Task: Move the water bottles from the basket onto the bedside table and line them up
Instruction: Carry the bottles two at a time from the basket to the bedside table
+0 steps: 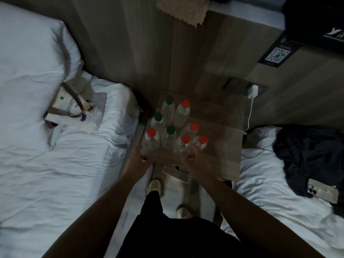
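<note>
Several clear water bottles with red or green caps stand upright in a cluster on the left part of the wooden bedside table (223, 131). My left hand (141, 155) grips the base of the front-left red-capped bottle (151, 140). At the front right of the cluster, my right hand (193, 157) holds the lower part of two red-capped bottles (200, 143). Green-capped bottles (168, 108) stand toward the back and middle. No basket is in view.
White beds flank the table. A tote bag (74, 107) lies on the left bed. Dark clothing (309, 155) and a phone (322, 189) lie on the right bed. A white charger (253, 92) is plugged into the wall behind the table. My feet stand on the floor below.
</note>
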Demonstrator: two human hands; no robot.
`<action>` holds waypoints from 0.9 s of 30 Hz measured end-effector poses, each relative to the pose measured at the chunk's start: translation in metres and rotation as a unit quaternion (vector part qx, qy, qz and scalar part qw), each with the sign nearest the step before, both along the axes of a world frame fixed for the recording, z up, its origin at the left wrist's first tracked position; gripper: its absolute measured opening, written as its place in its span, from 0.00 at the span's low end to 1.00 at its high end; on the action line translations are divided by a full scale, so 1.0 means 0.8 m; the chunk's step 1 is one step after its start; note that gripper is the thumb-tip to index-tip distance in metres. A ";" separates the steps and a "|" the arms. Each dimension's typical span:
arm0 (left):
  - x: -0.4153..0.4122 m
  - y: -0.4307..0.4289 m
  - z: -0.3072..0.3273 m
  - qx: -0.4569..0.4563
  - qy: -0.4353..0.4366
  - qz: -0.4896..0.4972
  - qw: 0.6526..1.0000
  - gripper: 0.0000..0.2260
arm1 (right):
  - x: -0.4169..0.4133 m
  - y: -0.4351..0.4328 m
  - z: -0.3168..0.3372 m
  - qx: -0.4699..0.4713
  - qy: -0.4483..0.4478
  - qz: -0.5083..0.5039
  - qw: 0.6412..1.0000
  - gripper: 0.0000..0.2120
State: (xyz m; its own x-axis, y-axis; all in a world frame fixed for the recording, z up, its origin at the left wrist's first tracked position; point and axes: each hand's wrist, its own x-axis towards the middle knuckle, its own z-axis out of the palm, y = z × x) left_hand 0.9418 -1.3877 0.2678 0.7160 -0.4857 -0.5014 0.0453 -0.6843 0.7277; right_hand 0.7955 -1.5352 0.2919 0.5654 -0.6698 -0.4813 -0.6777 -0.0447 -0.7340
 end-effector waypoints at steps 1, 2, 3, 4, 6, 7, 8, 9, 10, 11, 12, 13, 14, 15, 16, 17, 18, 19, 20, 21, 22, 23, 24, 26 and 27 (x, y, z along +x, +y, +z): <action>-0.016 0.007 0.001 0.008 0.005 0.012 1.000 0.25 | -0.012 0.001 -0.002 -0.002 0.005 0.021 1.000 0.17; -0.033 0.015 0.000 0.014 0.010 0.027 0.999 0.25 | -0.024 0.001 -0.005 0.001 0.010 0.041 0.999 0.20; -0.051 0.023 -0.001 0.016 0.014 0.041 0.999 0.26 | -0.034 0.001 -0.007 0.010 0.020 0.057 0.998 0.23; -0.069 0.032 0.000 0.021 0.022 0.058 0.998 0.26 | -0.045 0.002 -0.009 0.025 0.029 0.066 0.997 0.24; -0.109 0.054 -0.002 0.025 0.037 0.095 0.994 0.28 | -0.069 0.001 -0.015 0.043 0.038 0.087 0.995 0.26; -0.131 0.066 -0.002 0.024 0.036 0.112 0.993 0.29 | -0.081 0.000 -0.017 0.042 0.040 0.103 0.993 0.26; -0.152 0.078 -0.002 0.025 0.032 0.127 0.991 0.29 | -0.094 -0.002 -0.021 0.045 0.042 0.118 0.991 0.27; -0.174 0.089 0.000 0.026 0.023 0.143 0.989 0.29 | -0.106 -0.003 -0.023 0.051 0.044 0.138 0.988 0.27; -0.195 0.100 0.004 0.025 0.014 0.159 0.987 0.29 | -0.117 -0.004 -0.025 0.059 0.048 0.160 0.984 0.27; -0.215 0.111 0.008 0.023 0.005 0.173 0.985 0.28 | -0.126 -0.004 -0.023 0.064 0.055 0.183 0.979 0.27; -0.233 0.120 0.015 0.021 0.000 0.188 0.982 0.28 | -0.133 -0.002 -0.022 0.066 0.063 0.197 0.976 0.27; -0.251 0.129 0.022 0.017 -0.004 0.202 0.979 0.27 | -0.140 0.002 -0.019 0.060 0.064 0.208 0.974 0.27; -0.268 0.137 0.030 0.014 -0.007 0.217 0.976 0.27 | -0.146 0.007 -0.016 0.052 0.063 0.216 0.973 0.26; -0.284 0.145 0.037 0.011 -0.008 0.231 0.973 0.26 | -0.151 0.014 -0.011 0.045 0.062 0.230 0.970 0.25; -0.299 0.153 0.042 0.012 -0.009 0.244 0.970 0.26 | -0.155 0.021 -0.007 0.043 0.064 0.246 0.966 0.24; -0.314 0.161 0.047 0.014 -0.013 0.256 0.967 0.26 | -0.157 0.028 -0.004 0.042 0.065 0.265 0.961 0.23; -0.327 0.169 0.051 0.017 -0.019 0.266 0.964 0.27 | -0.159 0.034 -0.003 0.041 0.064 0.282 0.956 0.23; -0.340 0.177 0.054 0.022 -0.025 0.277 0.960 0.27 | -0.160 0.041 -0.002 0.034 0.062 0.301 0.951 0.22; -0.352 0.186 0.056 0.026 -0.026 0.291 0.956 0.27 | -0.161 0.048 -0.001 0.025 0.061 0.318 0.946 0.22; -0.364 0.196 0.058 0.026 -0.024 0.307 0.951 0.28 | -0.160 0.055 0.001 0.016 0.061 0.336 0.940 0.21; -0.375 0.205 0.059 0.026 -0.017 0.322 0.946 0.27 | -0.160 0.063 0.002 0.014 0.066 0.353 0.933 0.21; -0.386 0.215 0.060 0.025 -0.012 0.336 0.941 0.27 | -0.160 0.072 0.004 0.011 0.069 0.374 0.925 0.21; -0.395 0.226 0.059 0.025 -0.006 0.349 0.937 0.27 | -0.159 0.082 0.004 0.009 0.073 0.393 0.916 0.22; -0.411 0.249 0.059 0.027 -0.004 0.378 0.926 0.27 | -0.159 0.106 0.006 -0.002 0.079 0.429 0.900 0.23; -0.419 0.261 0.060 0.025 -0.005 0.395 0.918 0.27 | -0.159 0.120 0.007 -0.008 0.080 0.445 0.892 0.23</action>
State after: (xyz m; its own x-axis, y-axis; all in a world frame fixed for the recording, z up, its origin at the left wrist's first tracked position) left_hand 0.6066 -1.1790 0.3156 0.8399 0.2100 -0.5004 0.5352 -0.4734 0.6996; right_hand 0.6682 -1.4394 0.2978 0.8013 0.0027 -0.5982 -0.4643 -0.6278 -0.6248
